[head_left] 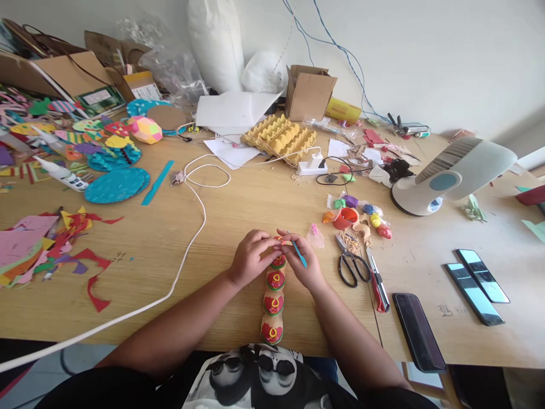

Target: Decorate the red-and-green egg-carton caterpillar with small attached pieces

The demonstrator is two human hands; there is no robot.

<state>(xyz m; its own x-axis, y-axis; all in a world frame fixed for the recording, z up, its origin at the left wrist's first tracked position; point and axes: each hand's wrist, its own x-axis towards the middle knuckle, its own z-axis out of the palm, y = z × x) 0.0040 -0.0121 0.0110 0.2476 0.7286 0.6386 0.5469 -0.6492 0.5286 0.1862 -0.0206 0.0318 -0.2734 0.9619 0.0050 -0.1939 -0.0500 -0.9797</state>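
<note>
In front of me lies a strip of tan egg-carton humps (273, 304), each decorated with red, yellow and green clay. My left hand (254, 258) is closed at the strip's far end, its fingertips pinched together near the right ones. A bit of orange-red shows between the fingertips; what the left fingers hold is too small to make out. My right hand (304, 264) holds a slim blue modelling tool (299, 255) that slants across its fingers. The fingers of both hands partly hide the far end of the strip.
Right of my hands are black-handled scissors (353, 264), a red utility knife (378, 287), coloured clay lumps (374, 218) and phones (418, 329). A white fan (447, 176) stands beyond. A white cable (187, 253) crosses the table's left, near paper scraps (29, 241). Yellow egg carton (281, 139) lies behind.
</note>
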